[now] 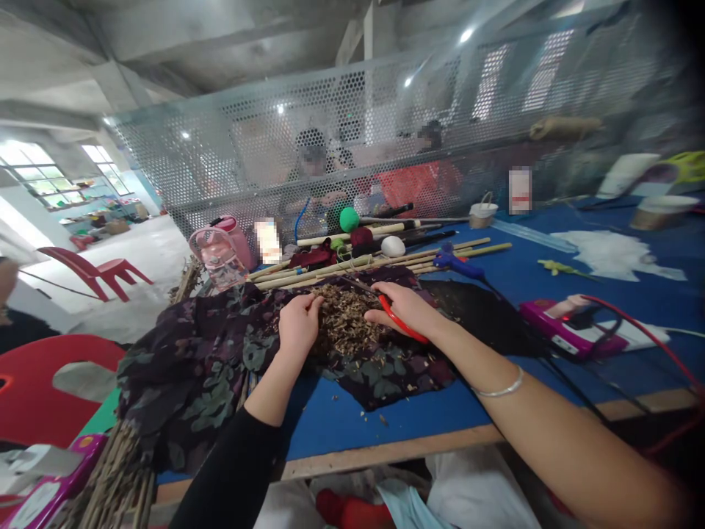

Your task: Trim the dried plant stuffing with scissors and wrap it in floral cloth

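Red-handled scissors [404, 324] clamped in right fingers [377, 317], brown scraps [348, 325] at the pinched-together left fingers [314, 303]

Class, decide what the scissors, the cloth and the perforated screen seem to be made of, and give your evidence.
Scissors: probably plastic on the handle, which is smooth, bright red and moulded-looking; the blades are too unclear to judge.
Cloth: soft woven or knitted fabric, dark with a leafy print; it creases and drapes.
Screen: likely sheet metal, grey, faintly shiny, with regular round holes.
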Tool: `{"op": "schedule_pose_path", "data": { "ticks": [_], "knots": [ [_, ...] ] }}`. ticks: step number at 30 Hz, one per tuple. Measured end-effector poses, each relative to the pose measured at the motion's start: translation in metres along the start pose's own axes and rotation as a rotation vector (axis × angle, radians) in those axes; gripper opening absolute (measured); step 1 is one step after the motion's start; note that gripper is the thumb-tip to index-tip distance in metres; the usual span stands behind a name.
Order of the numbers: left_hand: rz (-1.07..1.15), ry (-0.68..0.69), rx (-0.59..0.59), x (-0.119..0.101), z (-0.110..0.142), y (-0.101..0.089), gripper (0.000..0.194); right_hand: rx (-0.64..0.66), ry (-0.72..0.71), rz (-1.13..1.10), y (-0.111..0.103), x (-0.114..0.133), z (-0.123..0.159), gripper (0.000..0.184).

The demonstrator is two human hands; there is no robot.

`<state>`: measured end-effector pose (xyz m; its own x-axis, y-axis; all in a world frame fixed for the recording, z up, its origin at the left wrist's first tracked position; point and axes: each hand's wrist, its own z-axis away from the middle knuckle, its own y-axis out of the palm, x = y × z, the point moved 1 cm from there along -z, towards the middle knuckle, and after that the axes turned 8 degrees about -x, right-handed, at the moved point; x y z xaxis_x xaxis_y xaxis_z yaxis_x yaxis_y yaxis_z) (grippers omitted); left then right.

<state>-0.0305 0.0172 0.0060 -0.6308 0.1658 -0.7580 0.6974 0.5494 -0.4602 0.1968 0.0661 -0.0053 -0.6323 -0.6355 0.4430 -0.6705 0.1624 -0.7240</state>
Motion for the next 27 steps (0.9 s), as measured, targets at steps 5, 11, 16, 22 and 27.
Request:
{"op": "schedule_pose_path", "data": {
  "ticks": [5, 11, 16, 22, 27],
  "knots": [
    [-0.310, 0.279, -0.018, -0.001, -0.004, -0.003, 0.024, 0.028, 0.001, 0.003, 0.003, 0.001, 0.001, 0.058],
    [0.100, -0.073, -0.103, -0.002, -0.005, -0.001, 0.017, 0.059, 0.011, 0.013, -0.001, 0.009, 0.002, 0.057],
    [0.803, -0.604, -0.067, -0.003, -0.004, 0.009, 0.009, 0.056, 0.010, 0.009, -0.002, 0.014, 0.001, 0.056],
    [1.107, -0.724, 0.028, -0.016, 0.003, 0.010, 0.007, 0.041, -0.073, 0.046, 0.004, 0.031, 0.003, 0.059],
    [1.106, -0.747, 0.068, -0.020, 0.010, 0.012, 0.016, 0.069, -0.096, 0.036, 0.010, 0.036, 0.005, 0.061]
  ]
}}
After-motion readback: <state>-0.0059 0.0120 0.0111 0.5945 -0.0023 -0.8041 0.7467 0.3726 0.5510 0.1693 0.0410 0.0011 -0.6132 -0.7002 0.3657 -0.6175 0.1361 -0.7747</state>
